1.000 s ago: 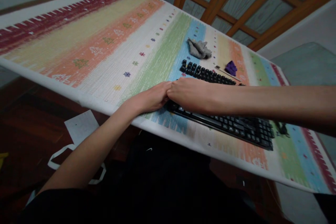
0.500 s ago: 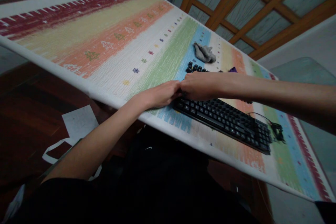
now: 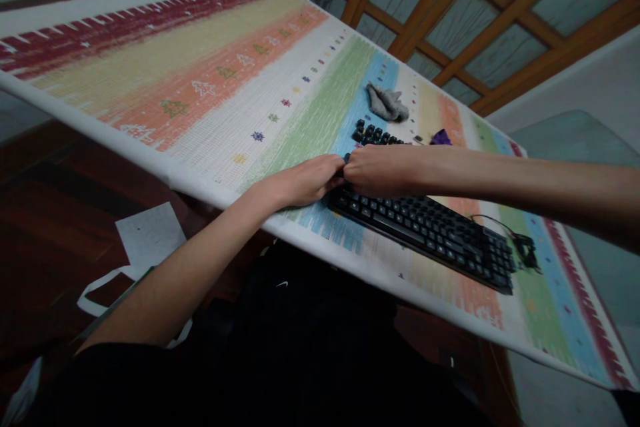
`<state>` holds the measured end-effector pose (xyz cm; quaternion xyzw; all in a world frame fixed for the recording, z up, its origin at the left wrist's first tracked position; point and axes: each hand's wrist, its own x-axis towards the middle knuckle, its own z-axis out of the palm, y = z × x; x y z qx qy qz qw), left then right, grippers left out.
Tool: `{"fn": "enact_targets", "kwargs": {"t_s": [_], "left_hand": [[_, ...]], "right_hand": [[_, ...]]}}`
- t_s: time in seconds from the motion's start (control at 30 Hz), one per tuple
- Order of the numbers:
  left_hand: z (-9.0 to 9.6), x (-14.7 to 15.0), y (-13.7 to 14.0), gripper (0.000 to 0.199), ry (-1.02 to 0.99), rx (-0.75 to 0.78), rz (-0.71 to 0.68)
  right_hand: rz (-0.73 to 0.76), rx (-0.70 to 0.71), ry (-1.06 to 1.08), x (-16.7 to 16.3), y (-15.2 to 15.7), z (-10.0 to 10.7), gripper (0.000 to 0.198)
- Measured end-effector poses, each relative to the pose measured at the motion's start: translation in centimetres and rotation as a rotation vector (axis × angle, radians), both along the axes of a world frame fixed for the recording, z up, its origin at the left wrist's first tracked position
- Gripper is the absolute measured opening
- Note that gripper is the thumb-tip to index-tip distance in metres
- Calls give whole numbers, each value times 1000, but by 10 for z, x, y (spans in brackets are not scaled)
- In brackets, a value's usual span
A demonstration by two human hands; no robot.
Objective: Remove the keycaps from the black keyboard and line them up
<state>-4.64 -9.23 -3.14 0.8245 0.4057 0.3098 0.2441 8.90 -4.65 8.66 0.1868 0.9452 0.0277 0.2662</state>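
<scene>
Left hand [image 3: 307, 180] and right hand [image 3: 375, 171] curled together, hiding one end of keyboard [image 3: 430, 233]; can't tell what's gripped. Cloth [image 3: 387, 103] fuzzy, crumpled.

dim light | floor [image 3: 65, 213] in deep shadow (black clothing [image 3: 290, 353] nearly featureless) | edges stretched, detail soft

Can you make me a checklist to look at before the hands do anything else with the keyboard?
1. Keyboard lying on the table: ok.
2. Left hand at the keyboard's left end: ok.
3. What the right hand has in its curled fingers: cannot tell, they are hidden.
4. Black keycaps all in sight: not ok, the right forearm covers some.
5. Cable away from both hands: ok, it's by the keyboard's right end.
</scene>
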Motion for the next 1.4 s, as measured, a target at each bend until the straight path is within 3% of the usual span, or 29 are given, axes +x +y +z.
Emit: {"fn": "enact_targets", "kwargs": {"t_s": [0.1,0.67,0.87,1.4], "left_hand": [[1,0,-1,14,26,-7,24],[7,-1,-7,10,48,17,27],[6,-2,-7,12,45,40,13],[8,-3,-8,16,84,32,16]], "right_hand": [[98,-12,-179,0,2,3,27],[213,-21,-208,16,6,13,24],[82,8,-167,35,11,20,22],[-172,-191,293,84,25,18,35]]}}
